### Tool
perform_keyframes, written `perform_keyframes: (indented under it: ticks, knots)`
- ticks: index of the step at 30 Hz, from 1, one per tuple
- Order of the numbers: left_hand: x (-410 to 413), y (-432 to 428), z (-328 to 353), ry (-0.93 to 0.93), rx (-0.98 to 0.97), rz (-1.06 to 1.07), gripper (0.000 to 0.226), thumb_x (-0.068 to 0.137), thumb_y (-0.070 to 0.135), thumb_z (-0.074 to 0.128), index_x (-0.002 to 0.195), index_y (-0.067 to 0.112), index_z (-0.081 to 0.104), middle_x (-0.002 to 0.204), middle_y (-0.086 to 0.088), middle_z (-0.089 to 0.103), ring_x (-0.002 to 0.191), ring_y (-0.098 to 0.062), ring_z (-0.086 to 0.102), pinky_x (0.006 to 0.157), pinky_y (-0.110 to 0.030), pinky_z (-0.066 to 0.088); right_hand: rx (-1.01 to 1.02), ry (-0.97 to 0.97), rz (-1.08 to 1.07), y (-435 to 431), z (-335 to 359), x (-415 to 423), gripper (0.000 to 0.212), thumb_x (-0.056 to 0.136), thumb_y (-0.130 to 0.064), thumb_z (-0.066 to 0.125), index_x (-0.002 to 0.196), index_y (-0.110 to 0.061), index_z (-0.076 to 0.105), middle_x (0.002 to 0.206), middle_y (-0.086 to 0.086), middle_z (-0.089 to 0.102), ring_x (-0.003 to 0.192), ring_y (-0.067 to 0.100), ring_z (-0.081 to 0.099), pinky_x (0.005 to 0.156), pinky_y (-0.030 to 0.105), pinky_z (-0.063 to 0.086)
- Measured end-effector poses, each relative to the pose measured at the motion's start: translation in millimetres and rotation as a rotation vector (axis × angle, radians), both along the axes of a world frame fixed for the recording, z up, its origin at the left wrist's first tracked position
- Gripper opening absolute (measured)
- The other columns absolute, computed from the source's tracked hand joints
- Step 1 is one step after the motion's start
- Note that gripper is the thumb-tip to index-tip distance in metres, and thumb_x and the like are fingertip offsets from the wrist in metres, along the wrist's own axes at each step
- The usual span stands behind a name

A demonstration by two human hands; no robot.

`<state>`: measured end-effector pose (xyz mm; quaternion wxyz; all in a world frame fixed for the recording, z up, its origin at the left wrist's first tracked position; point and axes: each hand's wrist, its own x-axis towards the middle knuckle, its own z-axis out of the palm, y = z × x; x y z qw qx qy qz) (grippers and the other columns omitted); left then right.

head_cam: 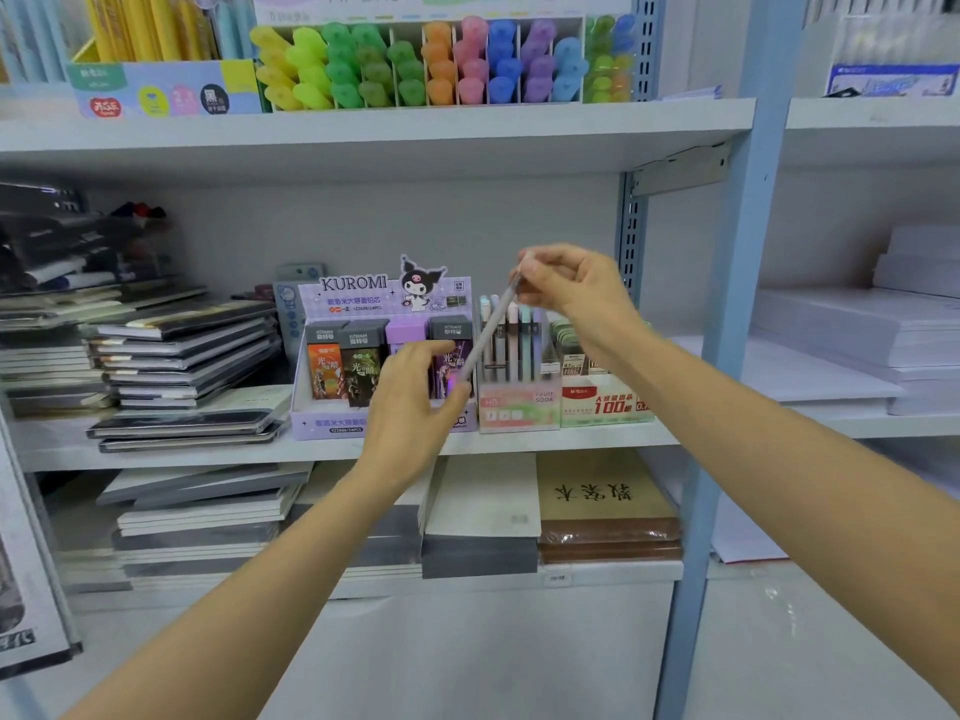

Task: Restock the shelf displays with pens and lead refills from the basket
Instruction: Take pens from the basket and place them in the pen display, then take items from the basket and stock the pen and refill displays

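Observation:
A slim pale pen (pixel 488 330) slants from upper right to lower left in front of the middle shelf. My right hand (pixel 571 288) pinches its top end. My left hand (pixel 415 402) holds its lower end, fingers curled, in front of the purple Kuromi lead refill display box (pixel 332 407). Right of that box stands a clear pen display (pixel 514 407) with several pastel pens upright in it. A green lead refill box (pixel 602 402) sits beside the pen display. The basket is out of view.
Stacks of dark notebooks (pixel 176 366) fill the shelf's left side. Highlighters (pixel 441 65) line the upper shelf. Notebooks and brown paper packs (pixel 608 511) lie on the lower shelf. A blue upright post (pixel 727 356) divides off the right bay with white paper stacks (pixel 857 335).

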<state>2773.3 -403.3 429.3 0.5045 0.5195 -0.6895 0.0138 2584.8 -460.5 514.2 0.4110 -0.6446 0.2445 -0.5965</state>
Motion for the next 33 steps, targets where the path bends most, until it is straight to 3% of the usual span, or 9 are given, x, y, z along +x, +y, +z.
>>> perform_keyframes:
  ticks: [3, 5, 7, 12, 22, 26, 33]
  knots:
    - [4, -7, -6, -0.308, 0.049, -0.009, 0.065, 0.094, 0.019, 0.058, 0.151, 0.017, 0.027, 0.155, 0.000, 0.031, 0.144, -0.019, 0.023, 0.118, -0.035, 0.021, -0.084, -0.071, -0.123, -11, 14, -10, 0.012, 0.094, -0.003, 0.056, 0.105, -0.002, 0.061, 0.091, 0.010, 0.069, 0.084, 0.016, 0.069, 0.081, 0.027, 0.057]
    - [3, -10, -14, -0.426, 0.082, -0.031, 0.069, 0.097, 0.021, 0.052, 0.154, 0.021, 0.014, 0.161, 0.004, 0.013, 0.149, -0.016, 0.007, 0.120, -0.031, 0.008, -0.107, -0.015, -0.208, -16, 13, -10, 0.013, 0.096, -0.003, 0.054, 0.108, -0.001, 0.059, 0.094, 0.012, 0.069, 0.089, 0.019, 0.069, 0.082, 0.029, 0.058]
    - [1, -13, -19, -0.503, 0.078, -0.037, 0.068, 0.099, 0.021, 0.047, 0.154, 0.023, 0.008, 0.162, 0.008, 0.006, 0.149, -0.013, 0.001, 0.119, -0.028, 0.004, -0.122, 0.097, -0.266, -19, 3, -5, 0.013, 0.096, -0.003, 0.053, 0.107, -0.002, 0.058, 0.098, 0.014, 0.069, 0.091, 0.021, 0.069, 0.080, 0.027, 0.058]
    - [2, -16, -19, -0.593, 0.017, 0.003, 0.063, 0.099, 0.017, 0.042, 0.154, 0.018, 0.011, 0.161, 0.004, 0.011, 0.149, -0.016, 0.007, 0.117, -0.024, 0.003, -0.214, 0.348, -0.318, -23, -24, 7, 0.010, 0.096, -0.007, 0.054, 0.105, -0.004, 0.059, 0.101, 0.012, 0.067, 0.092, 0.020, 0.068, 0.080, 0.028, 0.058]
    - [2, -16, -19, -0.599, -0.023, 0.008, 0.063, 0.097, 0.015, 0.046, 0.154, 0.016, 0.017, 0.160, 0.002, 0.019, 0.146, -0.017, 0.017, 0.117, -0.023, 0.009, -0.244, 0.443, -0.250, -30, -16, 18, 0.009, 0.095, -0.005, 0.055, 0.102, -0.003, 0.060, 0.098, 0.013, 0.069, 0.092, 0.020, 0.068, 0.075, 0.024, 0.058]
    - [3, -14, -18, -0.607, -0.022, 0.004, 0.063, 0.097, 0.016, 0.045, 0.154, 0.016, 0.017, 0.160, 0.002, 0.019, 0.146, -0.016, 0.018, 0.115, -0.020, 0.007, -0.248, 0.578, -0.265, -34, -18, 20, 0.012, 0.096, -0.007, 0.056, 0.105, -0.002, 0.061, 0.098, 0.013, 0.068, 0.088, 0.020, 0.068, 0.074, 0.022, 0.058]
    - [2, -15, -17, -0.613, -0.014, 0.006, 0.064, 0.097, 0.016, 0.046, 0.154, 0.016, 0.016, 0.160, 0.002, 0.018, 0.145, -0.016, 0.018, 0.116, -0.021, 0.010, -0.261, 0.489, -0.338, -36, -23, 22, 0.010, 0.090, -0.009, 0.065, 0.099, -0.009, 0.060, 0.090, 0.008, 0.068, 0.079, 0.020, 0.069, 0.070, 0.031, 0.060]
